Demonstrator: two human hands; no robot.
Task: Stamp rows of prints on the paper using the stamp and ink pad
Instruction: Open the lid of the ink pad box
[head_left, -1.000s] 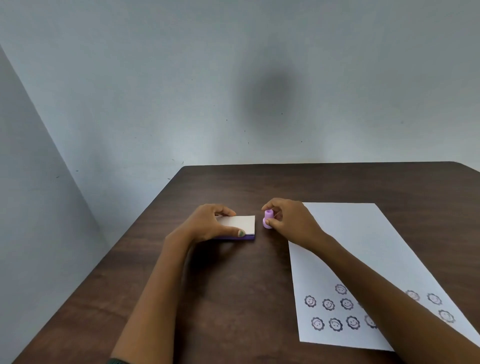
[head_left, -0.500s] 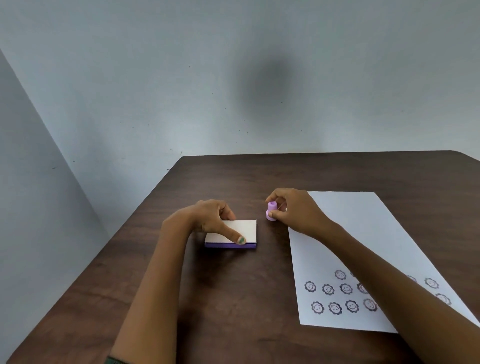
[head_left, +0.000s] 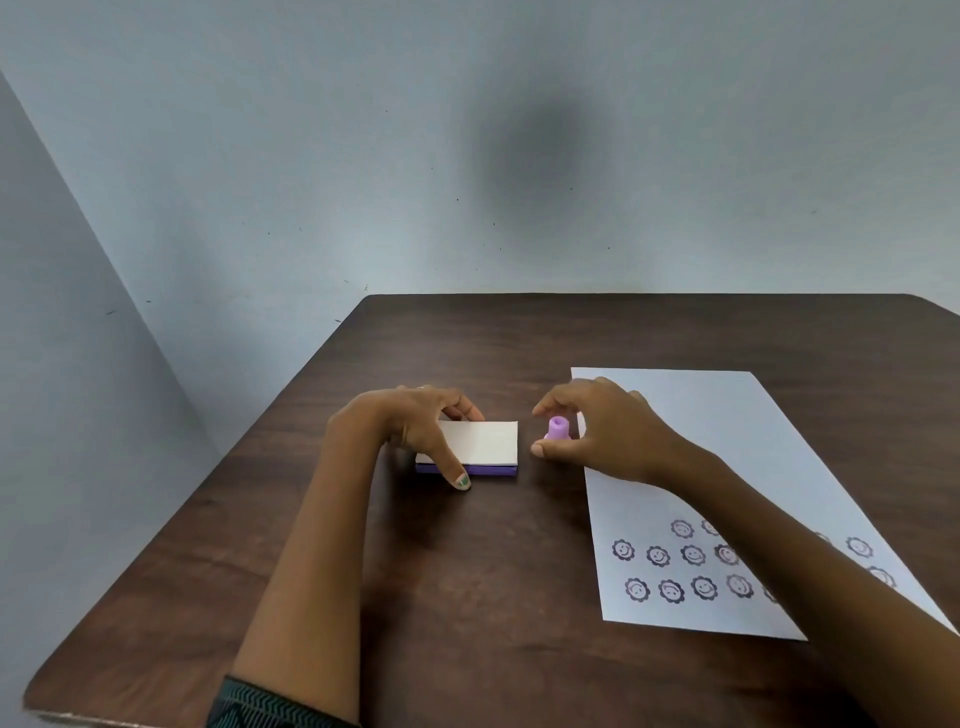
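A closed ink pad with a white lid and purple base lies on the dark wooden table. My left hand grips it, thumb on the near edge and fingers at the far edge. Just to its right a small purple stamp stands upright on the table. My right hand arches around the stamp with its fingers spread; the index tip is apart from the stamp and the thumb tip lies by its base. The white paper at the right carries rows of smiling flower prints near its front edge, partly hidden by my right forearm.
The table's left edge runs diagonally close to the ink pad, with a grey wall behind and to the left. Bare wood lies in front of the pad and behind both hands.
My left hand has drawn the ink pad a little nearer. My right hand has loosened its pinch, and the stamp now stands on the table between spread fingers.
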